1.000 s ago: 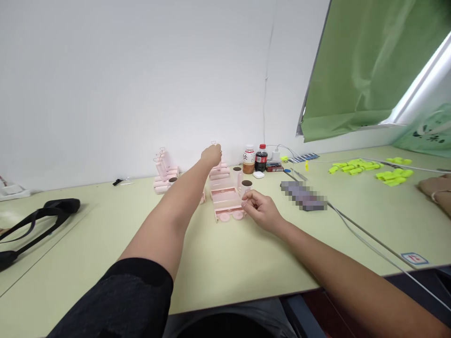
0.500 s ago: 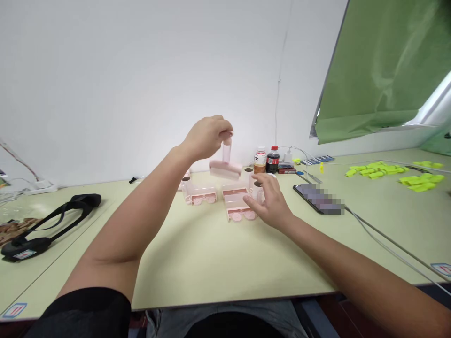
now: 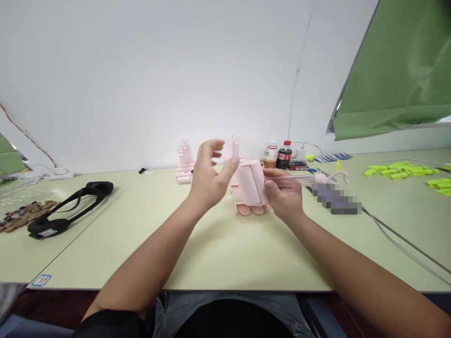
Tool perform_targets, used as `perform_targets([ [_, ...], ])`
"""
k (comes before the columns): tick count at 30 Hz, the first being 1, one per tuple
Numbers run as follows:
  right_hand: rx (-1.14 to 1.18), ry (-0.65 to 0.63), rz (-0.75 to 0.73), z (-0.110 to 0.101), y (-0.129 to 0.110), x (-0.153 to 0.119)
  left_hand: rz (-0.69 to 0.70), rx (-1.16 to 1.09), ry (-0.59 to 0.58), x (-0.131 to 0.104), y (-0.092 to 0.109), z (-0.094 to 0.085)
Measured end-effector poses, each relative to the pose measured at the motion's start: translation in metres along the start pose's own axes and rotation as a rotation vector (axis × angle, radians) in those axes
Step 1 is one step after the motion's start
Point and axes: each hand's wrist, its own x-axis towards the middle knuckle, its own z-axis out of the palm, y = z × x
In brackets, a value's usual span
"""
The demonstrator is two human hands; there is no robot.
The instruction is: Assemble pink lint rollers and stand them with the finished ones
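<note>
The right hand point(image 3: 289, 199) grips the pink lint roller point(image 3: 251, 184) at its hook-ended handle point(image 3: 320, 178), tilted sideways before the pink wheeled cart point(image 3: 244, 211); holding close to the roller should steady it best, with the left hand point(image 3: 209, 180), spread alongside (contact unclear), kept light. Half a second ago, the left hand held it upright.
</note>
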Motion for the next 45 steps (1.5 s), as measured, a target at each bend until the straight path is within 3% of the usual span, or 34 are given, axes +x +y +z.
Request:
perform_targets([
  [1, 0.059, -0.009, 0.012, -0.001, 0.002, 0.0, -0.128, -0.099, -0.03, -0.008, -0.012, 0.001],
  [3, 0.146, -0.089, 0.061, 0.0, 0.006, -0.001, -0.325, -0.341, -0.229, -0.024, -0.031, 0.008],
  [5, 0.179, -0.18, 0.112, 0.004, 0.009, -0.004, -0.426, -0.542, -0.37, -0.034, -0.043, 0.017],
  [8, 0.172, -0.22, 0.129, 0.005, 0.013, -0.006, -0.432, -0.615, -0.351, -0.035, -0.053, 0.017],
  [11, 0.151, -0.102, 0.116, 0.0, 0.017, -0.003, -0.389, -0.371, -0.312, -0.027, -0.067, 0.0],
  [14, 0.127, 0.005, 0.118, -0.005, 0.02, 0.003, -0.361, 0.22, -0.358, -0.025, -0.086, -0.017],
  [16, 0.092, 0.023, 0.1, -0.006, 0.021, 0.004, -0.308, 0.515, -0.473, -0.029, -0.097, -0.021],
  [19, 0.001, 0.01, 0.075, -0.004, 0.019, 0.003, -0.262, 0.709, -0.66, -0.035, -0.105, -0.017],
  [23, -0.061, -0.04, 0.043, -0.001, 0.015, -0.002, -0.25, 0.775, -0.765, -0.036, -0.111, -0.011],
  [32, -0.011, -0.088, 0.058, 0.001, 0.011, -0.007, -0.258, 0.903, -0.744, -0.035, -0.118, -0.005],
  [41, 0.023, -0.121, 0.136, 0.004, 0.015, -0.01, -0.256, 0.852, -0.699, -0.037, -0.125, -0.001],
  [45, 0.027, -0.165, 0.147, 0.004, 0.015, -0.01, -0.253, 0.762, -0.593, -0.036, -0.124, 0.0],
])
